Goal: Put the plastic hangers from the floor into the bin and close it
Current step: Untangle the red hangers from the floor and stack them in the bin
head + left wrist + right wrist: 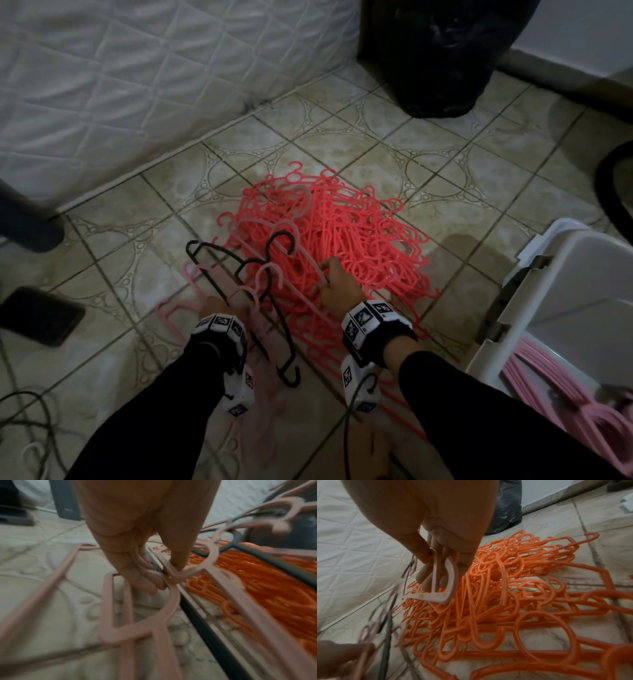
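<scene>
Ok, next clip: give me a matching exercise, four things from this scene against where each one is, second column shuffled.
Things:
1. orange hangers
2. pale pink hangers
3. white bin
4. black bag

Places:
A. standing by the far wall
B. gripped by the left hand and the right hand
C. heaped on the floor tiles
D. open at the person's right, pink hangers inside

Pairs: 1-C, 2-B, 3-D, 4-A
</scene>
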A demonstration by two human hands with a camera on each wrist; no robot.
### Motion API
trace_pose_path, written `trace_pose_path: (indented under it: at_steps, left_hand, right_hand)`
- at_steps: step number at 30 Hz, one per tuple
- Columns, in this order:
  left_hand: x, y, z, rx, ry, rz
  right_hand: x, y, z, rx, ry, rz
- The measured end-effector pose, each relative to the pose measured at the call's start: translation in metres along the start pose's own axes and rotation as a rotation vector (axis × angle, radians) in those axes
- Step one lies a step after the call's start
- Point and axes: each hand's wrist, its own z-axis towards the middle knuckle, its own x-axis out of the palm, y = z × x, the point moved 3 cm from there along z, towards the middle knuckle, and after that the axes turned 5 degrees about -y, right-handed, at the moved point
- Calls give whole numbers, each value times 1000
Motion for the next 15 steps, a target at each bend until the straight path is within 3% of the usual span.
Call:
trace_pose_path:
  at_steps: [5, 10, 15]
  left_hand:
    - [-52, -1, -15, 45, -86, -154]
    - [-111, -17, -20, 24, -337, -343]
    - [-152, -63, -42, 105, -411, -585]
  right_hand:
    - [-11, 6, -7, 53, -39, -29]
    - [-31, 19, -7, 90, -58, 45]
    - [-55, 37, -10, 130, -136, 296]
